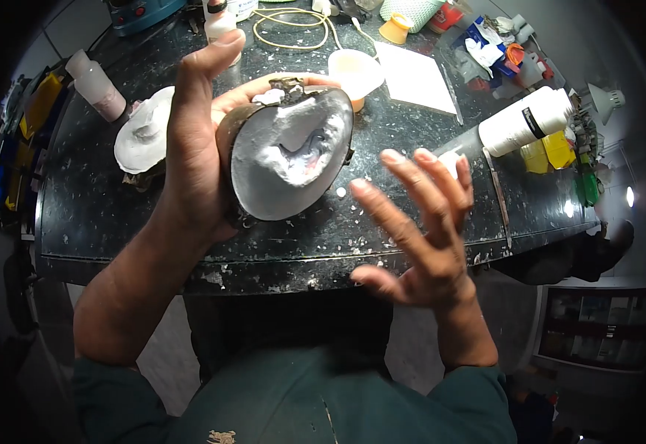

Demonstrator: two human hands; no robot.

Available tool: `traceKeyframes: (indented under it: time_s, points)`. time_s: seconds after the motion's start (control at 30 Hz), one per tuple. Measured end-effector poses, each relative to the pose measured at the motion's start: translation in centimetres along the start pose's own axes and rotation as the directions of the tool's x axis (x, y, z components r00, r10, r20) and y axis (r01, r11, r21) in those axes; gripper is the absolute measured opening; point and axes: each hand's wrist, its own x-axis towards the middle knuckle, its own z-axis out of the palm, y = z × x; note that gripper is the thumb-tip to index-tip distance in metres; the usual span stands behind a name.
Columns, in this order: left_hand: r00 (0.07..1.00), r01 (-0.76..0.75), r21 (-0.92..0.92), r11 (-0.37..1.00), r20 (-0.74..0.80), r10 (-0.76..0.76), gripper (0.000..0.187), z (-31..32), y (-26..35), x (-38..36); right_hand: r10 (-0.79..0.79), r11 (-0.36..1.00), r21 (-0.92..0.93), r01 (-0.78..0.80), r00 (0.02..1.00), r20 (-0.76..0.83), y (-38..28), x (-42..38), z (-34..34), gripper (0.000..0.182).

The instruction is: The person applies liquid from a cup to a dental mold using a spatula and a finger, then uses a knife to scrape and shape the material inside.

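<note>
The left hand [193,140] grips a plaster-filled bowl [289,152] above the tabletop [153,214] — keep it tilted and steady. The right hand [419,237] is open, empty, just beside it.

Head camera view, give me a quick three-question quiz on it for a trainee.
1. True or false: the right hand grips the mould.
2. Which hand holds the mould? A) left hand B) right hand C) both
3. Fill in: the white bottle on the table lies on its ____.

Key: 1 false, it is open and apart from the mould; 2 A; 3 side.
</note>
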Motion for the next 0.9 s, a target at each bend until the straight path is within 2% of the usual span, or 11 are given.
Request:
traceKeyframes:
  time_s: [0.17, 0.3, 0.33, 0.4, 0.47, 0.53, 0.57, 0.67, 0.9]
  points:
    - [0.998, -0.067, 0.061, 0.996, -0.017, 0.068, 0.094, -0.4, -0.5, 0.0, -0.013, 1.0, -0.011, 0.013, 1.0, 0.025, -2.1, 2.4, 1.3, 0.079]
    - [0.996, -0.072, 0.092, 0.993, -0.036, 0.076, 0.094, -0.4, -0.7, 0.2, -0.031, 0.997, -0.07, 0.032, 0.999, 0.016, -1.9, 2.5, 0.2, 0.079]
    - [0.996, -0.075, 0.089, 0.993, -0.04, 0.079, 0.094, -0.5, -0.6, 0.1, -0.065, 0.997, -0.045, 0.064, 0.997, -0.029, -1.3, 2.1, -0.2, 0.076]
    - [1.0, -0.019, 0.065, 0.998, 0.021, 0.018, 0.094, -0.6, -0.5, 0.0, -0.051, 0.986, 0.15, 0.067, 0.993, -0.108, -0.2, 1.5, 0.0, 0.064]
    - [1.0, -0.029, 0.086, 0.996, 0.014, 0.028, 0.094, -0.7, -0.6, 0.0, -0.056, 0.975, 0.202, 0.089, 0.985, -0.163, 0.2, 1.7, 0.6, 0.062]
    - [0.996, -0.084, 0.158, 0.984, 0.009, 0.084, 0.094, -0.6, -0.8, 0.2, -0.016, 0.987, 0.159, 0.037, 0.991, -0.132, -0.4, 2.3, 0.4, 0.063]
    - [0.996, -0.085, 0.159, 0.984, 0.011, 0.084, 0.094, -0.6, -0.8, 0.2, -0.029, 0.998, 0.059, 0.035, 0.995, -0.095, -0.5, 2.4, 0.5, 0.069]
    - [0.994, -0.104, 0.201, 0.974, -0.011, 0.108, 0.095, -0.6, -0.8, 0.1, -0.052, 0.998, -0.024, 0.05, 0.997, -0.066, -0.5, 3.2, 0.2, 0.069]
    - [0.966, -0.257, 0.464, 0.848, 0.101, 0.237, 0.09, -0.3, -1.0, -0.2, -0.087, 0.978, -0.194, 0.074, 0.995, -0.055, -1.1, 3.9, 0.3, 0.056]
